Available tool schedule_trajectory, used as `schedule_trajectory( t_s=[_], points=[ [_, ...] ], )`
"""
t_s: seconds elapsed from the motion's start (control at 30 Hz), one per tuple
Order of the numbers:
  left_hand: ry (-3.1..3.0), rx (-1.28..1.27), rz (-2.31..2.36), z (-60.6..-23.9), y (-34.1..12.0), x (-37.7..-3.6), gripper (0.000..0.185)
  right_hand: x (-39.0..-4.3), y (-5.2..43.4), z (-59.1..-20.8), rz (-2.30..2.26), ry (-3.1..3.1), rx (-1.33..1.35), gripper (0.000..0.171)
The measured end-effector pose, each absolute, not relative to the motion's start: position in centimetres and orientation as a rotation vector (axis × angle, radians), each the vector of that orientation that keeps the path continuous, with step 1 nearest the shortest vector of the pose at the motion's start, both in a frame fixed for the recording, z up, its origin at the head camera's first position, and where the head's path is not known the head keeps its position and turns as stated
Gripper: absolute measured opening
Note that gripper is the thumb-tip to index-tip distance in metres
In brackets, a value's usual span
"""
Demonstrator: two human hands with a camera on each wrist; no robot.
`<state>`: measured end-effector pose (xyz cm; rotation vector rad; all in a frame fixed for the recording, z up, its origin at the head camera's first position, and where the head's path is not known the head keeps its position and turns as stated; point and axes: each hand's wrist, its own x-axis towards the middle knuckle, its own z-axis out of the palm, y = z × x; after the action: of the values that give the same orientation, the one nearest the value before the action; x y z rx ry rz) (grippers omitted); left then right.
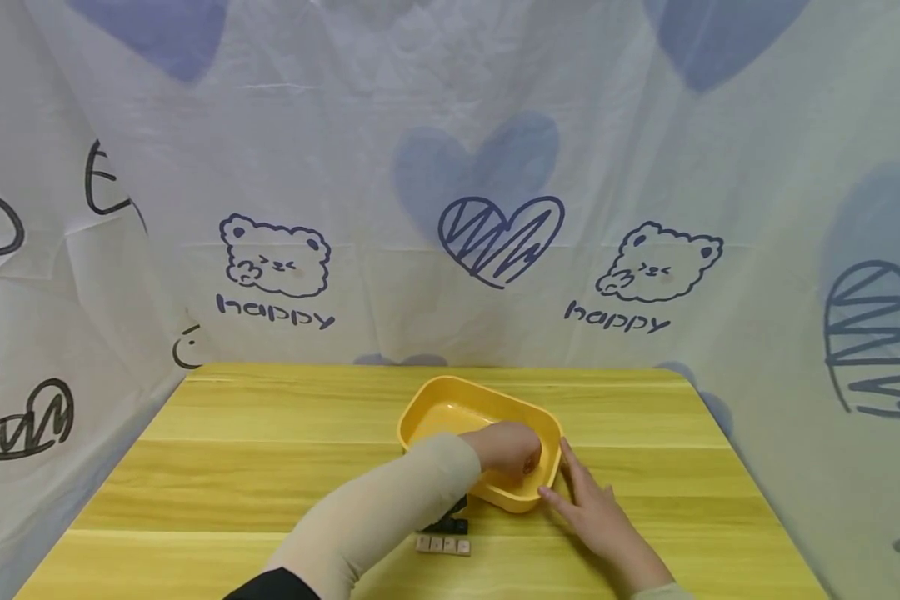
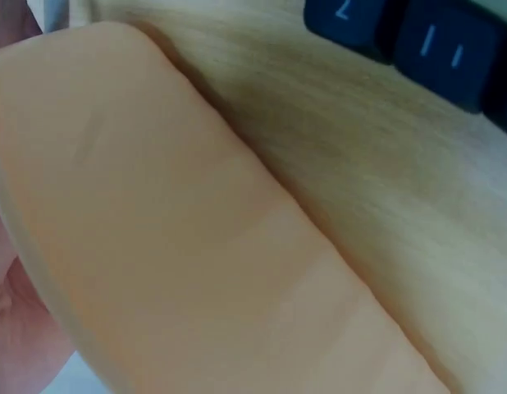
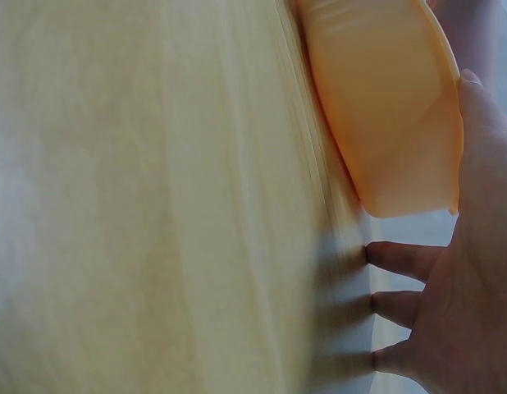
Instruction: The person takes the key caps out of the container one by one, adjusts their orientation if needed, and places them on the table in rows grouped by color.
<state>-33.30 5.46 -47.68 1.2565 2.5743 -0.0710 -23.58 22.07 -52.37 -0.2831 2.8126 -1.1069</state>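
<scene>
A yellow plastic basin [image 1: 450, 385] sits on the wooden table, turned at a slant. My left hand [image 1: 506, 446] reaches down inside its right end with fingers curled; whatever lies between the fingertips is hidden. At the basin's right corner my right hand [image 1: 596, 512] touches the rim with the thumb, its fingers spread along the outer side. In the right wrist view, several fingers of that right hand [image 3: 475, 304] point straight toward the table beside the basin wall [image 3: 385, 107]. The basin's outer wall [image 2: 196, 238] fills much of the left wrist view.
Below my left forearm lie dark keycaps [image 1: 453, 526], partly covered by the sleeve [image 1: 390, 500]. A short row of pale keycaps [image 1: 442, 545] lies just nearer. White printed cloth [image 1: 390, 167] hangs behind and beside the wooden table [image 1: 270, 467].
</scene>
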Motion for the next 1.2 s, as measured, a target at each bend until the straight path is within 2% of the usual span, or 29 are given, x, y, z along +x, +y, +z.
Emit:
schedule_trajectory(
  t_s=[0.4, 0.57, 0.83, 1.2],
  points=[
    [2.667, 1.231, -0.166, -48.7, 4.6, -32.5, 0.019, -23.5, 22.1, -52.6, -1.106, 2.827, -0.275, 0.083],
    [2.672, 1.242, -0.151, -48.5, 3.7, -32.7, 0.012, -23.4, 22.0, -52.7, -1.103, 2.83, -0.276, 0.083],
    [2.713, 1.174, -0.078, -45.4, 1.3, -31.7, 0.013, -23.2, 21.7, -52.0, -1.096, 2.824, -0.268, 0.083],
    [2.782, 1.335, 0.113, -42.4, -2.7, -29.4, 0.01, -23.3, 21.7, -51.7, -1.069, 2.83, -0.27, 0.083]
  ],
)
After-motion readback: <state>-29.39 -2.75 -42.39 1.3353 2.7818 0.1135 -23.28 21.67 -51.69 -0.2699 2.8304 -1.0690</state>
